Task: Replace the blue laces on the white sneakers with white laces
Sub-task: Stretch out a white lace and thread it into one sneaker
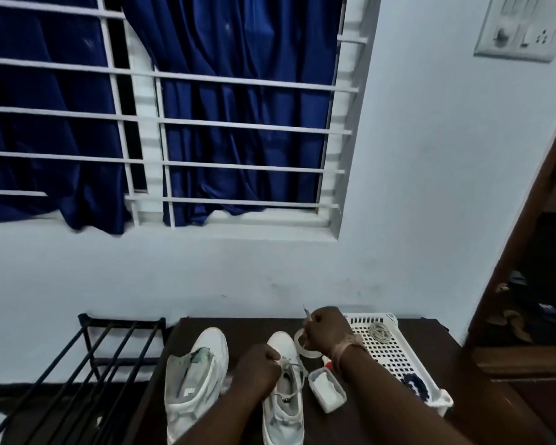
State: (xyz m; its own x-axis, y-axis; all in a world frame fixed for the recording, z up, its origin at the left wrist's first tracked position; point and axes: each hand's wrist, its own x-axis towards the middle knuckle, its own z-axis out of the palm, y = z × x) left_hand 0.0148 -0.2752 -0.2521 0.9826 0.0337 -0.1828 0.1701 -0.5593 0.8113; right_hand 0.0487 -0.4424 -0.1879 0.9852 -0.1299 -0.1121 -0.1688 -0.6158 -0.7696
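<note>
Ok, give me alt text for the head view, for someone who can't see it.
Two white sneakers sit on a dark table: the right sneaker is being laced, the left hand pinching its white lace while the right hand pulls a lace end up. The left sneaker is unlaced; a white basket stands on the right.

Two sneakers (235, 377) on table (430, 342), basket (395, 351) right.
</note>
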